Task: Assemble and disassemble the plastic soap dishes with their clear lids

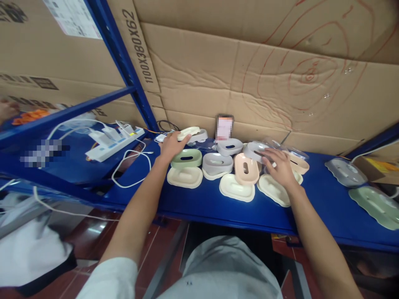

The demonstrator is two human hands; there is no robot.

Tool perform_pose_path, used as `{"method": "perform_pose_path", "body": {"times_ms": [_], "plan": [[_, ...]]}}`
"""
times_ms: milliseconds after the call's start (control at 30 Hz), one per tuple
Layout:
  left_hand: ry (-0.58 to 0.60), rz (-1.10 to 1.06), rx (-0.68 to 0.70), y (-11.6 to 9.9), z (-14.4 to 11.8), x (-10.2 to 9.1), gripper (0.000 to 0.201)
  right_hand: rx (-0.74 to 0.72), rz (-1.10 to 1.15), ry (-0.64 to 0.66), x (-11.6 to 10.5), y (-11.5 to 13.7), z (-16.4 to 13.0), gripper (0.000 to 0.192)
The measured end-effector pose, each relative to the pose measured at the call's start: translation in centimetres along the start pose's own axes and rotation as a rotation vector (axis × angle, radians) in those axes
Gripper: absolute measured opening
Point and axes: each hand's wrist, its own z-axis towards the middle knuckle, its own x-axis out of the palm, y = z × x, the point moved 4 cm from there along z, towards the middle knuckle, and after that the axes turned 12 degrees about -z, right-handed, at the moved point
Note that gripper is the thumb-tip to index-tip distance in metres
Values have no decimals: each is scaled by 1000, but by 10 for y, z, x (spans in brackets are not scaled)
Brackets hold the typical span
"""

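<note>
My left hand grips a cream dish piece, which looks like a soap dish part, at the back left of the blue table. My right hand has its fingers closed on the edge of a grey oval soap dish shell. Between the hands lie a green shell, a grey shell and a peach shell, each with a slot in its base. Flat cream trays lie along the front, one of them partly under the peach shell.
A phone leans on the cardboard wall. Clear plastic covers lie behind the shells. To the left are a white power strip, loose cables and a blue rack post. Grey and green wavy-edged pieces sit at right.
</note>
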Motion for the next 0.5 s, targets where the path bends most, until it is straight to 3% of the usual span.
{"method": "perform_pose_path", "body": {"times_ms": [100,167,267,400,500], "plan": [[-20,-7,3,4,3,-4,67,108,-109,-57,-29,-32,-3,42],[-40,-11,9,7,4,-7,65,241,-191,-135,-55,-69,-17,47],[-92,-14,36,5,3,-12,61,603,-481,-269,-89,-140,-67,52],[-160,-32,154,-14,-7,-16,52,917,-590,-149,-100,-218,-145,77],[-189,-80,372,-43,-28,-9,41,950,-533,39,-91,-240,-181,83]]}}
